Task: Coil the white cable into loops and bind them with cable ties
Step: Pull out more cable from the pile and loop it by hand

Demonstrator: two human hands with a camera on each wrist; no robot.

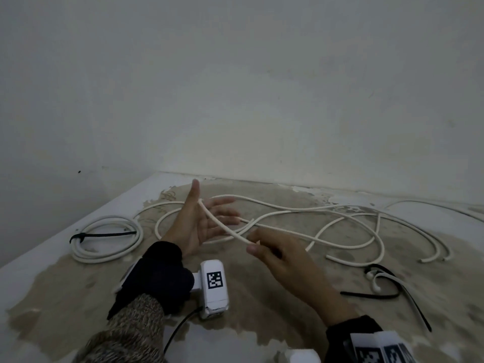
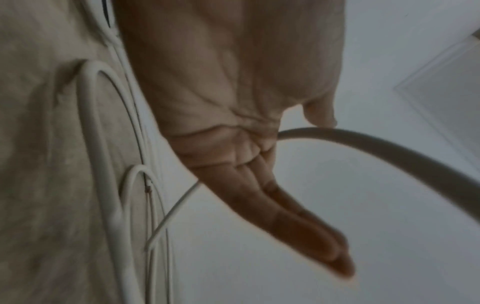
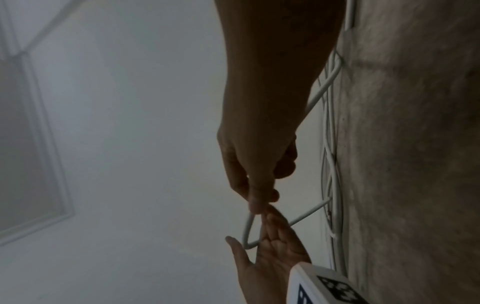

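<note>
A long white cable point(image 1: 327, 226) sprawls in loose curves over the worn table point(image 1: 65, 284). My left hand point(image 1: 201, 221) is held up with palm open and fingers spread, and a strand of the cable point(image 1: 220, 224) runs across it between thumb and forefinger. My right hand point(image 1: 264, 247) pinches that same strand between thumb and fingers just in front of the left palm. In the left wrist view the straight fingers point(image 2: 306, 224) point away and the cable point(image 2: 389, 148) arcs off from the thumb's base. The right wrist view has the right hand point(image 3: 257, 185) pinching the cable point(image 3: 246, 230) above the open left hand point(image 3: 270, 253).
A finished white coil point(image 1: 107, 239) bound with a black tie lies at the left. Black cable ties point(image 1: 379, 286) lie at the right beside a small white piece. A wall stands just behind the table. The table's left edge runs diagonally.
</note>
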